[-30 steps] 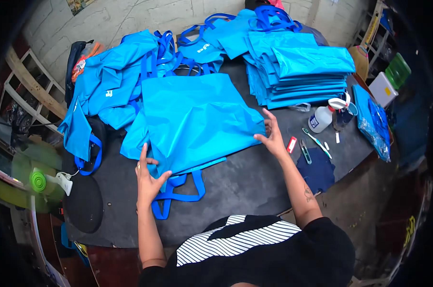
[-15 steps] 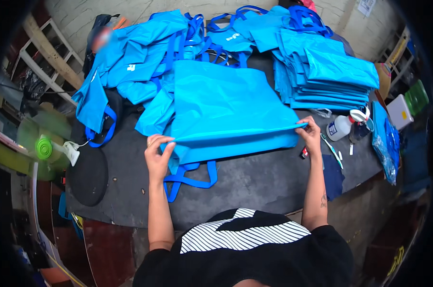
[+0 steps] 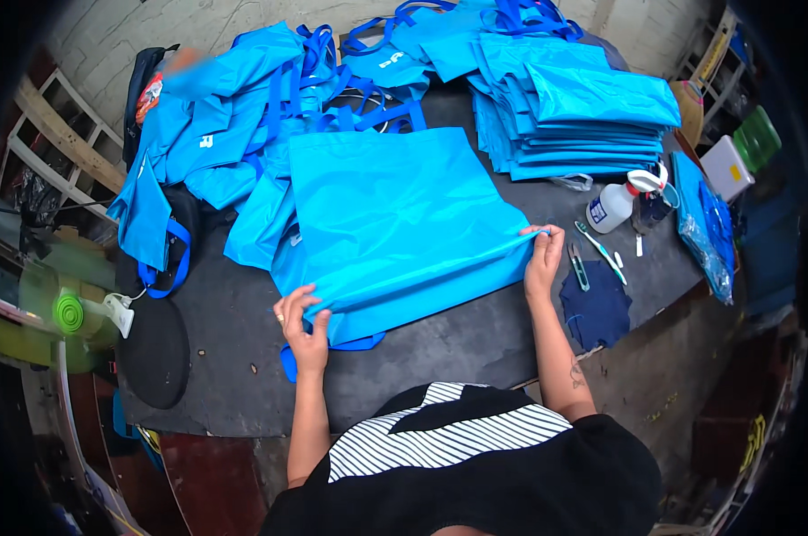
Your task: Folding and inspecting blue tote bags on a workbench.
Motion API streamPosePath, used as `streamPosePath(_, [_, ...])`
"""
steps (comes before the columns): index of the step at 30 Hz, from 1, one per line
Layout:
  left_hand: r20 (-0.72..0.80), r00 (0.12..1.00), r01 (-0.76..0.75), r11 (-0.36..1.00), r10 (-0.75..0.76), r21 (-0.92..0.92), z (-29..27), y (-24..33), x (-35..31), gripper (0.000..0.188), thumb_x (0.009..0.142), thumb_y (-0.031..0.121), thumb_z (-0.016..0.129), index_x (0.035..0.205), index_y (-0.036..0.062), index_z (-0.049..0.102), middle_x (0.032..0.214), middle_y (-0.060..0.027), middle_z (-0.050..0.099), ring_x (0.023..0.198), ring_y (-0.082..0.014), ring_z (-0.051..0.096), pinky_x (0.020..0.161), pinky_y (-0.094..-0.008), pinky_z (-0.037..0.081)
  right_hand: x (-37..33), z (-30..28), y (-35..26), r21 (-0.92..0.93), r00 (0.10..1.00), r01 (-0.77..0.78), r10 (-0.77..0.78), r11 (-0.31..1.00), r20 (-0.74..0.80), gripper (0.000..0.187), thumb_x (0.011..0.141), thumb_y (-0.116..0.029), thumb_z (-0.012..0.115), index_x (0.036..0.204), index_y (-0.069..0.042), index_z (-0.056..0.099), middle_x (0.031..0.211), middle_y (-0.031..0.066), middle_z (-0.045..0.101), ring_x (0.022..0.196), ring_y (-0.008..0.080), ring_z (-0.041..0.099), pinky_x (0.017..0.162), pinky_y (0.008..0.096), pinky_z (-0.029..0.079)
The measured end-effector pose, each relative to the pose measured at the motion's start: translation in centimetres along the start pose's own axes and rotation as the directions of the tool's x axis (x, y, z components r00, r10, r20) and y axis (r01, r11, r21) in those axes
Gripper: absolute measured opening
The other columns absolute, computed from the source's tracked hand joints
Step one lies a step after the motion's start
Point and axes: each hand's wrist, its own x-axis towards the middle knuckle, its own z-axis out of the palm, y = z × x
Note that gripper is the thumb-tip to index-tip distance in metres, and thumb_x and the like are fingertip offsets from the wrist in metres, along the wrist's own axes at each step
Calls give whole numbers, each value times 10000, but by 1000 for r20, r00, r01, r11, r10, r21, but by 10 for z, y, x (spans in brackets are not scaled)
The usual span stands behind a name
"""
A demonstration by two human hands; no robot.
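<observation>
A light-blue tote bag (image 3: 395, 205) lies spread across the table in front of me, its near edge folded and slightly raised. From beneath its near left part a darker blue strap (image 3: 289, 364) pokes out. At the bag's near left corner is my left hand (image 3: 305, 335), thumb and fingers apart, touching or very close to the fabric. My right hand (image 3: 544, 262) pinches the near right corner between thumb and fingers, pulling the edge taut.
Loose blue bags (image 3: 216, 125) heap at the far left; a folded stack (image 3: 591, 134) stands far right. Right of my right hand are a spray bottle (image 3: 611, 207), toothbrush (image 3: 600, 248), thread snips (image 3: 579, 268) and navy cloth (image 3: 596, 308). A black round pad (image 3: 154, 353) lies left.
The bag's near edge has come lower and closer to me, covering more of the strap. My left hand has loosened from its pinch; my right keeps hold. The view has shifted slightly.
</observation>
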Motion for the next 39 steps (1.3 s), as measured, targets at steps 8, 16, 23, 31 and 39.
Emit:
streamPosePath(8, [-356, 879, 245, 941, -317, -233, 15, 5, -10, 310, 971, 285, 519, 846, 3, 549, 866, -77, 591, 900, -178, 518, 813, -312, 393, 4, 20, -19, -405, 970, 158, -219, 900, -108, 230, 1003, -233, 428, 931, -21, 479, 782, 59, 451, 710, 177, 430, 682, 304, 382])
streamPosePath(16, [-69, 897, 438, 899, -437, 0, 19, -14, -33, 314, 948, 282, 567, 796, 15, 501, 669, -18, 398, 600, -105, 370, 550, -278, 316, 1, -28, 4, -264, 948, -225, 274, 938, 163, 274, 924, -285, 592, 944, -15, 546, 790, 14, 541, 810, 154, 535, 706, 270, 395])
streamPosePath(23, [-375, 926, -36, 977, -46, -211, 18, 16, -33, 307, 1004, 317, 434, 913, 25, 449, 900, -90, 526, 802, -173, 504, 734, -282, 388, 0, -20, -56, 77, 958, 217, -227, 973, 177, 235, 925, -230, 590, 892, 2, 569, 838, 36, 571, 848, 167, 520, 812, 289, 389])
streamPosePath(31, [-198, 925, 309, 946, -323, -99, 17, 16, -38, 190, 983, 206, 506, 1012, 22, 466, 683, 18, 389, 596, -69, 336, 541, -237, 288, -19, -51, -36, -654, 965, 66, 119, 753, 234, 201, 905, -182, 599, 1014, -21, 546, 910, 178, 584, 790, 325, 590, 677, 389, 450])
streamPosePath(39, [228, 844, 536, 777, -486, -329, 2, -16, -42, 374, 812, 77, 707, 1137, 16, 530, 666, 28, 450, 596, -82, 401, 554, -249, 328, -32, -81, -64, -144, 773, -438, 453, 888, 443, 851, 639, -37, 811, 1372, -42, 378, 1057, 88, 606, 1014, 177, 571, 913, 305, 434])
